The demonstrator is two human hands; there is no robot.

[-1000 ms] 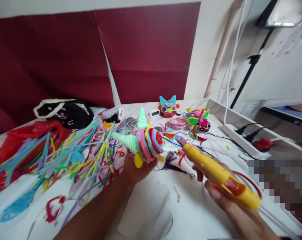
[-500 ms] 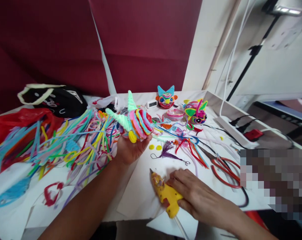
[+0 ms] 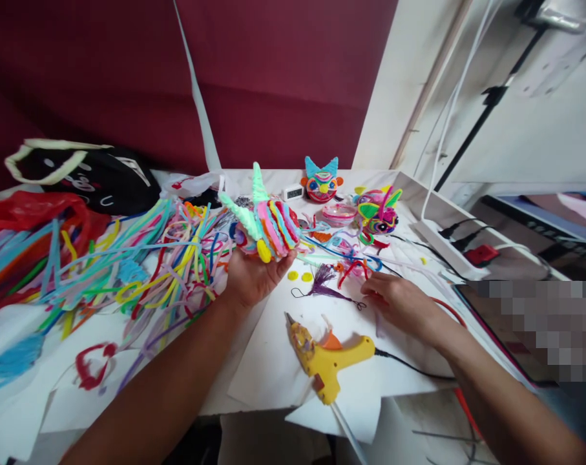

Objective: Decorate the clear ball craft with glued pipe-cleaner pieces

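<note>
My left hand (image 3: 254, 279) is closed around a craft animal head (image 3: 276, 227) with pink, blue, yellow and red fuzzy stripes and pale green ears, holding it above the table. Over the right part of the work area, my right hand (image 3: 399, 303) has its fingers bent and slightly apart, beside red pipe cleaners (image 3: 353, 271) and the looped end of a purple tassel (image 3: 326, 287). Its fingertips are partly hidden, and nothing shows in them. A yellow hot glue gun (image 3: 329, 361) lies on white paper nearer me. Two yellow discs (image 3: 300, 276) lie left of the tassel.
Loose pipe cleaners (image 3: 161, 258) cover the left side, by a red plastic bag (image 3: 79, 213) and a black bag (image 3: 94, 184). Two finished-looking craft heads stand behind, one blue-eared (image 3: 323, 184), one green-eared (image 3: 377, 213). A power strip (image 3: 450, 252) and tablet (image 3: 506, 323) are right.
My right hand has let go of the glue gun, which now lies on the paper, and has moved forward and right. My left hand still holds the craft head.
</note>
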